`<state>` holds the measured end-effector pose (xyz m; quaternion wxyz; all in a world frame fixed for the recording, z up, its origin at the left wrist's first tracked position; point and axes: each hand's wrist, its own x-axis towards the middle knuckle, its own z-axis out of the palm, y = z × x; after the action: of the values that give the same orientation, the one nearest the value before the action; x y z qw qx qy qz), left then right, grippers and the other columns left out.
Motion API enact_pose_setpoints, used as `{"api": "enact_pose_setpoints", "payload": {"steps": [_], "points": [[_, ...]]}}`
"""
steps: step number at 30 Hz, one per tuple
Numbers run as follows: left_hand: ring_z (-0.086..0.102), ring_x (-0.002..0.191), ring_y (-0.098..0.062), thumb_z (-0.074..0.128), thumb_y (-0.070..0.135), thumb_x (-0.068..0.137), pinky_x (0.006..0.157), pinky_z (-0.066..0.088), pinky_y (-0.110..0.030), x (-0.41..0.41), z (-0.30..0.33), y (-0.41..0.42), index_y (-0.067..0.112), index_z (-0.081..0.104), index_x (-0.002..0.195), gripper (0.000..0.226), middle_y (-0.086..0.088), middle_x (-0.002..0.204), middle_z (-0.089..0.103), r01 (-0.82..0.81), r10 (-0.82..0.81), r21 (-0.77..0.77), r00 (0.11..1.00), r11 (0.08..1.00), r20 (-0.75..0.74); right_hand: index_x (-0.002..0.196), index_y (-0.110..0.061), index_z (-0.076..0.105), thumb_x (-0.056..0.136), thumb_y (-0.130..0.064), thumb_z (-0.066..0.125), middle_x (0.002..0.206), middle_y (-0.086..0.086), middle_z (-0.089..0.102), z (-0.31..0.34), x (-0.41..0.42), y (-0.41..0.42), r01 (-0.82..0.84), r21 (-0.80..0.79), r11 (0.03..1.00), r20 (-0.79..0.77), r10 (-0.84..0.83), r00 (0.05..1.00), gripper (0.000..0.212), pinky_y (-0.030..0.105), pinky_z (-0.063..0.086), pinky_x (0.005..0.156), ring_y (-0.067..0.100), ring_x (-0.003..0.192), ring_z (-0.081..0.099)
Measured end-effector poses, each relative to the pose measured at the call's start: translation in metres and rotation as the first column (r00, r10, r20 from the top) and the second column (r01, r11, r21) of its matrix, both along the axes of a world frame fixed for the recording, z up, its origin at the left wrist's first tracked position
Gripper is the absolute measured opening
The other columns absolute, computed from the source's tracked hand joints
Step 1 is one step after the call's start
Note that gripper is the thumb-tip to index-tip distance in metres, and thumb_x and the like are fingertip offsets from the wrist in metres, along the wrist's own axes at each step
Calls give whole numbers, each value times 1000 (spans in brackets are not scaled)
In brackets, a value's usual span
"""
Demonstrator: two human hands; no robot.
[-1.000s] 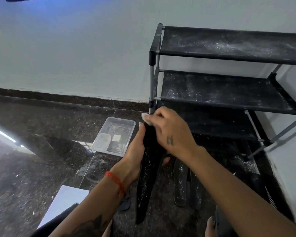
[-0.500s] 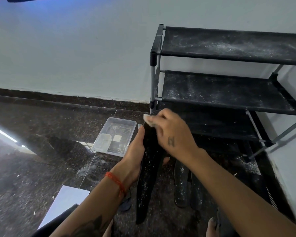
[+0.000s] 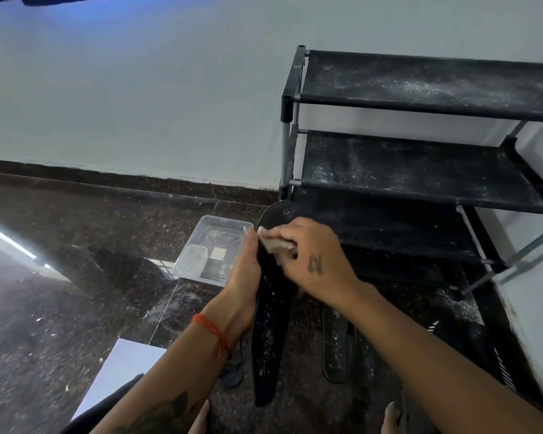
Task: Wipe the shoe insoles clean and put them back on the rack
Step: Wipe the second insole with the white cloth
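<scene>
A long black insole (image 3: pixel 268 336), speckled with white dust, stands on end in front of me, its toe end up by the rack. My left hand (image 3: pixel 243 277) grips its left edge from behind. My right hand (image 3: pixel 314 263) holds a small whitish wipe (image 3: pixel 275 242) and presses it against the insole's upper part. Two more dusty black insoles (image 3: pixel 334 346) lie flat on the floor to the right. The black shoe rack (image 3: pixel 420 170) stands against the wall at the right, its shelves dusted white.
A clear plastic tray (image 3: pixel 215 249) sits on the dark stone floor left of the insole, with a small tub in it. A white sheet (image 3: pixel 123 368) lies at the lower left. My toes (image 3: pixel 392 418) show at the bottom edge.
My right hand with the wipe has slid down from the insole's tip, which now shows above it. My left hand keeps the same hold.
</scene>
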<state>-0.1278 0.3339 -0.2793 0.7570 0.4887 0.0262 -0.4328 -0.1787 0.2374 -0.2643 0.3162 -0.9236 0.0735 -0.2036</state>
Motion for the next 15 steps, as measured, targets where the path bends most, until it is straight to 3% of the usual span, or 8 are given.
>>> {"api": "enact_pose_setpoints", "payload": {"steps": [4, 6, 9, 11, 13, 15], "points": [[70, 75, -25, 17, 63, 95, 76, 52, -39, -3, 2, 1, 9, 78, 86, 82, -17, 93, 73, 112, -112, 4, 993, 994, -41, 111, -17, 66, 86, -11, 56, 90, -1, 55, 2, 0, -34, 252, -212, 944, -92, -276, 957, 28, 13, 30, 62, 11, 79, 48], [70, 76, -28, 17, 64, 94, 77, 53, -39, -3, 5, 1, 5, 74, 93, 82, -21, 96, 72, 112, -113, -15, 991, 994, -68, 106, -17, 69, 84, -10, 59, 91, -1, 59, 8, -1, -40, 305, -143, 941, -59, -316, 947, 25, 10, 33, 61, 9, 76, 52], [69, 57, -22, 15, 60, 96, 52, 56, -27, -3, 8, 2, 4, 66, 91, 76, -17, 72, 71, 63, -64, -13, 997, 998, -54, 95, -16, 73, 78, -11, 68, 77, -8, 67, 16, -2, -17, 124, 253, 959, -51, -115, 992, 19, 2, 41, 59, -1, 63, 59], [65, 46, -17, 17, 60, 96, 42, 50, -20, 0, 7, 3, 2, 64, 89, 75, -14, 59, 67, 4, -3, 8, 999, 1000, -48, 86, -17, 73, 78, -17, 72, 71, -5, 71, 16, -4, 6, -16, 402, 915, -106, 64, 992, 9, 12, 50, 61, 4, 61, 65], [66, 49, -17, 20, 59, 96, 43, 51, -20, 2, 7, 4, 3, 66, 87, 74, -13, 63, 68, -43, 44, 11, 998, 999, -50, 83, -16, 71, 79, -18, 71, 71, -2, 71, 10, -5, 14, -67, 371, 926, -106, 114, 988, 5, 24, 55, 65, 10, 62, 66], [69, 57, -19, 21, 55, 98, 48, 54, -23, 1, 6, 4, 5, 71, 80, 73, -13, 71, 71, -43, 42, -22, 998, 999, -36, 88, -17, 71, 79, -15, 67, 79, -1, 69, 6, -4, 3, -43, 143, 989, -118, 60, 991, 9, 29, 54, 67, 12, 68, 64]]}}
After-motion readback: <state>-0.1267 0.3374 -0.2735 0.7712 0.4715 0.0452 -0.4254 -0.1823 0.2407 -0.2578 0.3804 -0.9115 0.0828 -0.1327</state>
